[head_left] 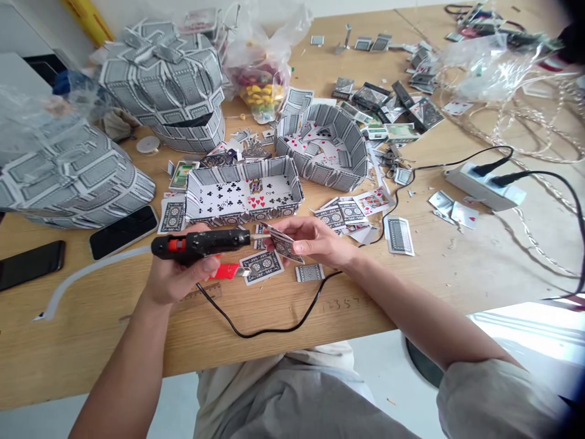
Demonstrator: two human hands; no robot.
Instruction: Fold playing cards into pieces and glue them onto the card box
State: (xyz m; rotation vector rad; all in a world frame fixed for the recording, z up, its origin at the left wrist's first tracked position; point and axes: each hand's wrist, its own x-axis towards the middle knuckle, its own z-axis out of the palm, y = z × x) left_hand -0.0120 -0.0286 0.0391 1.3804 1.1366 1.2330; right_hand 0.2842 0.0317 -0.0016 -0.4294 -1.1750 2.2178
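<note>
My left hand [171, 277] is closed around a black hot glue gun [205, 242], its nozzle pointing right. Between the fingers and thumb of my right hand [315, 241] is a dark-patterned playing card [283, 242], tilted, with the nozzle tip close to its left edge; whether they touch I cannot tell. A red utility knife [225, 271] shows beside my left thumb, its blade over a card [262, 267] on the table. Just beyond my hands stands a rectangular tray made of playing cards [242, 214]. Nearby lies a smaller patterned card [309, 272].
An octagonal card box [336, 174] stands behind. Large card-built pieces [162, 73] fill the left, near two phones [123, 231]. The gun's black cord [274, 331] loops across the table towards a power strip [484, 186]. Loose cards [351, 213] and card boxes [370, 97] lie about.
</note>
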